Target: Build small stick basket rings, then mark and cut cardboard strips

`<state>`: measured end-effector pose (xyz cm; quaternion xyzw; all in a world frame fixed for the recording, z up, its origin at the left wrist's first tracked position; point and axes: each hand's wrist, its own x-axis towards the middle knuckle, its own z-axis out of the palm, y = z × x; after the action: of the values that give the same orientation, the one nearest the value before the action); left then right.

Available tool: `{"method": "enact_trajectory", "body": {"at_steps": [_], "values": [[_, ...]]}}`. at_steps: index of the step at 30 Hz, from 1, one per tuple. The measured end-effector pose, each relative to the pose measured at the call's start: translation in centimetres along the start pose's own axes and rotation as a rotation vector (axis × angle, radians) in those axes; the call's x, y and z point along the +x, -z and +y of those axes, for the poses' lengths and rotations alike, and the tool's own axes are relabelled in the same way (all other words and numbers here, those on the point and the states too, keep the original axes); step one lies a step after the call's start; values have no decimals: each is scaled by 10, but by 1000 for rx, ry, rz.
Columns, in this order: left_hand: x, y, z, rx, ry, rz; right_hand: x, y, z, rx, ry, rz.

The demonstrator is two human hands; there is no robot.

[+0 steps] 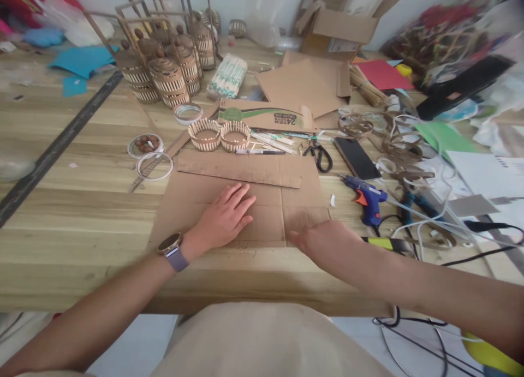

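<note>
My left hand (225, 216) lies flat on a sheet of brown cardboard (172, 219), fingers stretched out and a little apart, nothing in it. A narrow cardboard strip (241, 179) rests across the sheet just beyond its fingertips. At the sheet's near right edge, my right hand (317, 240) is slightly blurred, with its fingers curled down against the cardboard. Anything held there is hidden under the hand. Creases run across the sheet near both hands.
A blue glue gun (370, 199), black scissors (321, 154) and a phone (357, 157) lie to the right. Beyond the sheet are a pen (261, 152) and two small stick-walled rings (204, 136). Several stick lanterns (167, 82) stand at back left. Cables clutter the right side.
</note>
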<state>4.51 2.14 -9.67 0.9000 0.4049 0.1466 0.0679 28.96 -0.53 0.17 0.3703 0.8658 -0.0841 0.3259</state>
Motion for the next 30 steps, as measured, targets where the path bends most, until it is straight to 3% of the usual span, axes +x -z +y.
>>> {"method": "enact_trajectory", "body": {"at_steps": [11,20,30], "values": [[-2,1,-1,3,-14,4,-21,-10,25,-49,-48,-87],[-2,2,0,28,-17,-6,-25,-26,37,-83,0,-6],[-3,1,-2,-20,-22,20,-40,-66,62,-201,-19,144]]}}
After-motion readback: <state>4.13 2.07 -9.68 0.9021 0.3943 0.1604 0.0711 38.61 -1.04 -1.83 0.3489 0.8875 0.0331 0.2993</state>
